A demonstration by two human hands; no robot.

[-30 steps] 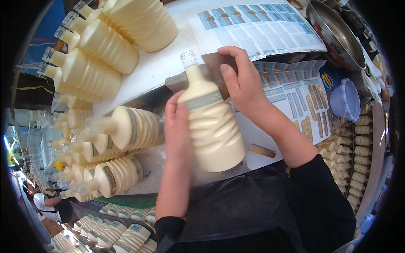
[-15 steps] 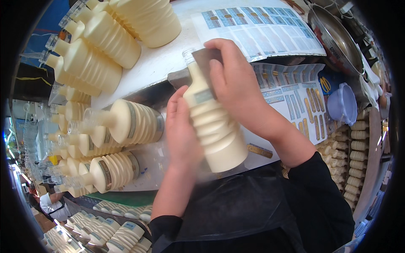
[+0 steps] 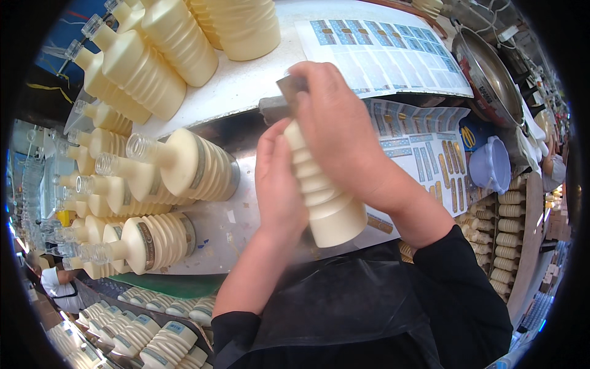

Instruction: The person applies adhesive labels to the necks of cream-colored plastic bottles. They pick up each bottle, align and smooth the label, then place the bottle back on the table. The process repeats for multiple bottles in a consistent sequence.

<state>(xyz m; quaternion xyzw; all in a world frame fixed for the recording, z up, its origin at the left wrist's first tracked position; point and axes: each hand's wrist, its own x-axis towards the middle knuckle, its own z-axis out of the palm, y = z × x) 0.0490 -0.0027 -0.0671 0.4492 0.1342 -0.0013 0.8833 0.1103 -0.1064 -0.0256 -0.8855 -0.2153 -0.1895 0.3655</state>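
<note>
Cream bottle [image 3: 335, 215] tilts between your hands above the worktable [image 3: 224, 230] — your left hand [image 3: 279, 181] curled against its left side, your right hand [image 3: 338, 120] gripping a thin grey plate [image 3: 289, 90] and hiding the bottle's top. Beyond lie a label sheet [image 3: 421, 177], a lilac bucket [image 3: 482, 169] — then, farthest, standing bottles [image 3: 147, 77] on a white tabletop [image 3: 258, 79].

Cream bottle [image 3: 335, 218], ridged, tilted, base toward the person, neck mostly hidden, held between left hand [image 3: 279, 178] and right hand [image 3: 337, 114]. Flat grey piece [image 3: 289, 90] pinched in right hand, angled.
</note>
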